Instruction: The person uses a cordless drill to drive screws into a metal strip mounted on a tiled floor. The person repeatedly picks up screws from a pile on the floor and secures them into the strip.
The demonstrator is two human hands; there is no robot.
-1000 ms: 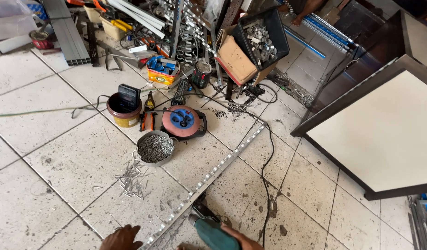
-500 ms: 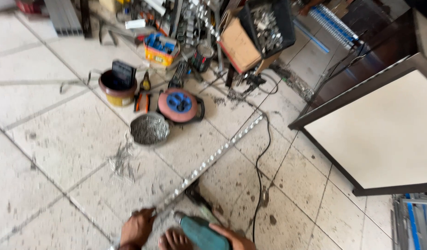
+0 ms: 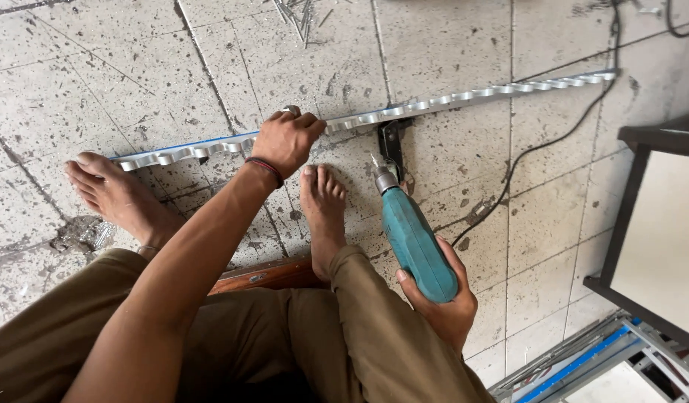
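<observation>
Two hands in view, both busy. Landmark: the long scalloped metal strip (image 3: 449, 98) lying flat on the tiled floor (image 3: 98, 97), running left to right and rising toward the far right.

Nearest, well on the near side of the strip: right hand (image 3: 443, 302) wrapped tight around the grip of a teal power drill (image 3: 413, 237). Fingers fully closed on the handle. Drill body angles up and away from the hand; bit tip (image 3: 373, 160) points toward the strip and stops just short of it, beside a dark metal bracket (image 3: 391, 142) that sits under the strip's near edge. Whether the bit touches the bracket is not clear.

Brown trouser legs fill the near frame. A piece of reddish wood (image 3: 266, 275) shows between the knees, near side of the strip.

Two bare feet flat on the tiles, near side of the strip: right foot (image 3: 322, 205) with toes close to the strip, left of the drill; left foot (image 3: 113, 194) further left, toes just below the strip's left end.

Left hand (image 3: 286, 139) on the strip itself, about mid-length, palm down, fingers curled over its far edge, pressing it to the floor. Red-and-dark band (image 3: 265, 169) on that wrist. Strip's far edge shows a blue line left of the hand.

A black cable (image 3: 553, 142) crosses the strip's right end and trails back near side.

Beyond the strip: loose nails or screws (image 3: 296, 11) scattered at the top edge. Right of the strip's end: a dark-framed white panel (image 3: 658, 231).
</observation>
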